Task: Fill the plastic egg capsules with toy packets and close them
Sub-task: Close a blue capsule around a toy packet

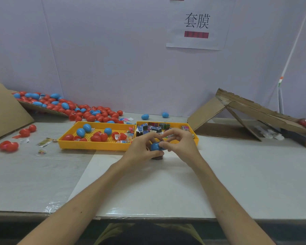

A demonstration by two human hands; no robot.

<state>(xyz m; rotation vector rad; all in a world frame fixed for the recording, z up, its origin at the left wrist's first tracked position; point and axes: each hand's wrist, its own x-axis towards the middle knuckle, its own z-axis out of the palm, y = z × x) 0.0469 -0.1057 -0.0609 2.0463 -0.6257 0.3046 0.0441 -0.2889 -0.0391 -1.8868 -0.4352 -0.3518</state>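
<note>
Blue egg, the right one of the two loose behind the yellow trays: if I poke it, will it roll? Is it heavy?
It would probably roll: that blue egg is rounded, smooth and lies loose on the flat table. Being egg-shaped, it likely wobbles in a curve. Probably light too, a hollow shell like the opened red eggs.

A white paper sign (198, 23) with two black characters and a red strip hangs on the pale lilac wall (113, 50). Below it, on the grey-white tabletop (254, 165), two yellow plastic trays (93, 145) sit side by side. A tent-shaped piece of folded brown cardboard (208, 112) stands on the right, and a brown cardboard slab (5, 110) leans on the left.
</note>
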